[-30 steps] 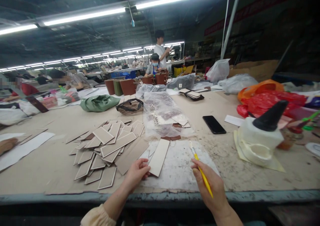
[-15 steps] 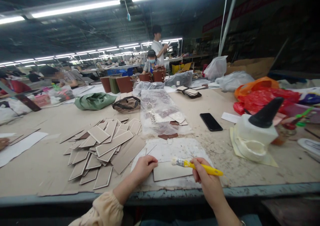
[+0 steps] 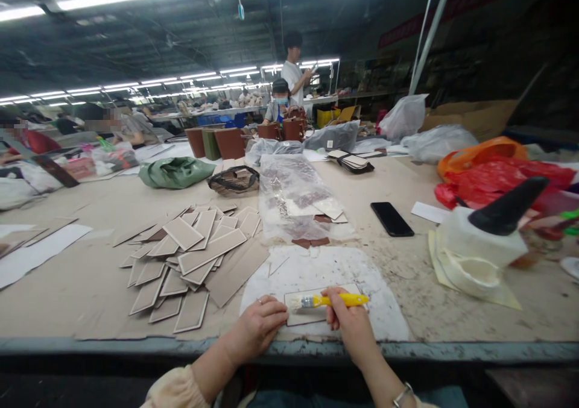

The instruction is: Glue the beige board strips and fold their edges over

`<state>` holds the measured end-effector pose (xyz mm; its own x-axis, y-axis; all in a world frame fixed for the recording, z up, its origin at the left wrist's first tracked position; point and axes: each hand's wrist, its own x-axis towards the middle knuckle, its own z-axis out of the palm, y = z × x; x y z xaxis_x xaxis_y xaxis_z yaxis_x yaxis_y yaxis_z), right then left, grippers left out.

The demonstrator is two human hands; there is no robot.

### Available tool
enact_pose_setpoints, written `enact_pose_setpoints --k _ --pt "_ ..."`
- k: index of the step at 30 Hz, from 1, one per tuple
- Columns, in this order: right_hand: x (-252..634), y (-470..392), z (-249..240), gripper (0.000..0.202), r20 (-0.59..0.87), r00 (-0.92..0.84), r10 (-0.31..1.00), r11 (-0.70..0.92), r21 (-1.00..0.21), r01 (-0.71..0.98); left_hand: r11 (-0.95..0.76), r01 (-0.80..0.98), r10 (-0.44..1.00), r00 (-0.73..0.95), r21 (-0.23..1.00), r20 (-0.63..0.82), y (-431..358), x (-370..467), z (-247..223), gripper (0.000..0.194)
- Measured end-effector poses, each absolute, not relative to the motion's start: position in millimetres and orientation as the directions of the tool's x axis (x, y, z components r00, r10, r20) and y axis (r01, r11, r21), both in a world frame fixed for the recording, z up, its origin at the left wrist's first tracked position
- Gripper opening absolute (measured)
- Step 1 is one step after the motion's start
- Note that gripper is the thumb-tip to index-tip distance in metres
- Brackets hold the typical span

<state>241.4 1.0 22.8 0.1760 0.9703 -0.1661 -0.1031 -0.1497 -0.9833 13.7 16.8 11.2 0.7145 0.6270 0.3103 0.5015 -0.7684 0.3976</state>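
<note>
My right hand [image 3: 346, 314] is closed around the yellow handle of a paintbrush [image 3: 357, 300]. Its pale bristles rest on the left part of a cream rectangular panel [image 3: 312, 319] with a dark edge. At that panel's left end, my left hand [image 3: 262, 323] presses with its fingers together, holding the edge. Beneath the panel lies a stained white sheet [image 3: 380, 299]. To the left of my left hand is a heap of beige rectangular pieces with light borders [image 3: 212, 251].
A white plastic container with a black spout [image 3: 479, 239] stands at the right. A black phone [image 3: 392, 219] lies before it. Clear plastic sheeting [image 3: 294, 185], a green bag [image 3: 176, 172] and a red bag [image 3: 506, 182] lie farther back. Several people are in the background.
The brush has moved left along the panel, from near its upper edge to its left part. My left hand now lies flatter at the left edge. The view has shifted slightly.
</note>
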Motion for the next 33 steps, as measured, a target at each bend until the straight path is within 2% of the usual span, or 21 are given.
enact_pose_setpoints --k 9,18,27,33 --pt "237 5 20 0.037 -0.169 0.109 0.979 -0.173 -0.985 0.025 -0.775 0.501 0.624 0.704 0.385 0.34 17 13 4 0.027" --pt "260 4 28 0.034 -0.107 0.192 0.976 -0.152 -0.959 0.239 -0.773 0.506 0.627 0.703 0.383 0.336 18 17 10 0.024" --pt "296 0 41 0.038 -0.021 0.33 0.944 -0.182 -0.866 0.466 -0.795 0.471 0.601 0.701 0.384 0.384 20 18 5 0.021" --pt "327 2 37 0.042 -0.011 0.324 0.946 -0.205 -0.794 0.572 -0.8 0.464 0.594 0.699 0.379 0.398 20 18 4 0.022"
